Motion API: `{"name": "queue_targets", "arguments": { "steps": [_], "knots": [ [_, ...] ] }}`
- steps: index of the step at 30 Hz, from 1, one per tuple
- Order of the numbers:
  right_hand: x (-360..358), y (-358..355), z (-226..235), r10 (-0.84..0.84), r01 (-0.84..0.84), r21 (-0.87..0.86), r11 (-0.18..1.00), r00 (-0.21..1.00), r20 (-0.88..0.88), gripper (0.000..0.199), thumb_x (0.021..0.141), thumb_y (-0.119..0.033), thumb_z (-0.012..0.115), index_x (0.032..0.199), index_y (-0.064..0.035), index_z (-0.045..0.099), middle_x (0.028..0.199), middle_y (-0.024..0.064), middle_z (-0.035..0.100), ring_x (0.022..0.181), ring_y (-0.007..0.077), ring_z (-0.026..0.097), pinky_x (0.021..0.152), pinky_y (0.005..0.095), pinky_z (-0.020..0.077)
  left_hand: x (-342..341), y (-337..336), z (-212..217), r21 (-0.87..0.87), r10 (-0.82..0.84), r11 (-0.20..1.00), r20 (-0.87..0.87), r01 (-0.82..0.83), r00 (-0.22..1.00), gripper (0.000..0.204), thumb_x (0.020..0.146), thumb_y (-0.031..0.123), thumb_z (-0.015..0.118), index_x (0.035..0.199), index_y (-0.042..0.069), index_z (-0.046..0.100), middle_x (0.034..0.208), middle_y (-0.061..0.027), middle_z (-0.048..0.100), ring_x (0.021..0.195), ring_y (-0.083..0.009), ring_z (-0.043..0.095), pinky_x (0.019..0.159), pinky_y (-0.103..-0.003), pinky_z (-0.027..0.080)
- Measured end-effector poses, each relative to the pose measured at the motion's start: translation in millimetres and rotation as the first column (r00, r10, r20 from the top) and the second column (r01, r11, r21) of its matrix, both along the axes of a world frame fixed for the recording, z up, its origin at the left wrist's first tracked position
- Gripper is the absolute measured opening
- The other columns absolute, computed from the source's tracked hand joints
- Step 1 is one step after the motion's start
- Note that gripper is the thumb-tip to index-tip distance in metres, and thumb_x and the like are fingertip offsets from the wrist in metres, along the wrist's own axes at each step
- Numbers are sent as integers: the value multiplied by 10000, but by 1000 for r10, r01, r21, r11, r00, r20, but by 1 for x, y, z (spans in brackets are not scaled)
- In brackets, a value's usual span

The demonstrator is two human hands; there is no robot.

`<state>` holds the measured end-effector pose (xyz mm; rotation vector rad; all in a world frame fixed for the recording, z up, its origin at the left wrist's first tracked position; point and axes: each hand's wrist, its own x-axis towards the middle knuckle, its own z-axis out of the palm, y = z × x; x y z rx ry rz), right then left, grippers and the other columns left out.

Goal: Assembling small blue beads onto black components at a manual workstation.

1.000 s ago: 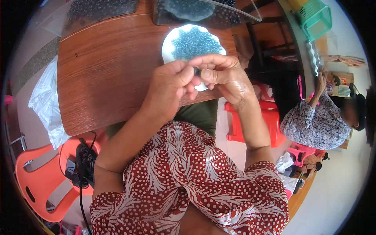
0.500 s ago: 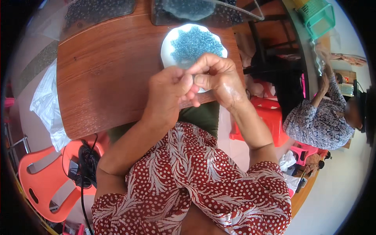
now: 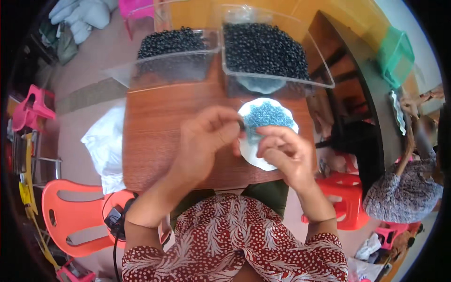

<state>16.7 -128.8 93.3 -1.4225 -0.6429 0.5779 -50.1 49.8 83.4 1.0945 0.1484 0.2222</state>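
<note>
My left hand [image 3: 204,141] is raised over the table, closed, with thumb and forefinger pinching a small dark ring-like piece [image 3: 242,125]. Just to its right, my right hand [image 3: 289,152] hovers over the near right part of a white scalloped plate [image 3: 258,162]. Its fingers are curled but apart, and I see nothing between them. A heap of tiny shiny blue-grey pieces [image 3: 270,115] covers the far part of that plate. The two hands do not touch each other.
Behind the plate stands a clear plastic bin [image 3: 277,77] of small black pieces [image 3: 265,49], with a similar bin [image 3: 176,66] on its left. All rest on a brown wooden table [image 3: 155,136]. An orange chair [image 3: 70,197], red stool [image 3: 345,197] and another person [image 3: 404,188] are around it.
My hands have drawn apart; the right one has moved off the left fingertips. The view has shifted upward, showing more of the bins of black pieces.
</note>
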Motion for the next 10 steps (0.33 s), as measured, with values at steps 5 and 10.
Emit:
{"name": "queue_targets", "arguments": {
  "steps": [5, 10],
  "knots": [
    [11, -20, 7, -209, 210, -13, 978, 977, 35, 222, 767, -39, 612, 972, 45, 589, 791, 61, 605, 673, 99, 555, 593, 197, 418, 55, 72, 49, 487, 407, 741, 224, -463, 886, 166, 754, 59, 624, 900, -12, 587, 710, -46, 581, 588, -97, 532, 542, -222, 433],
    [15, -30, 12, -298, 301, -30, 953, 952, 68, 205, 775, -58, 613, 961, 27, 603, 756, 61, 604, 660, 99, 552, 576, 192, 411, 114, 195, 27, 929, 509, 66, 283, -365, 813, 248, 719, 131, 688, 952, 83, 617, 807, -40, 609, 682, -122, 547, 632, -270, 450]
  ]
}}
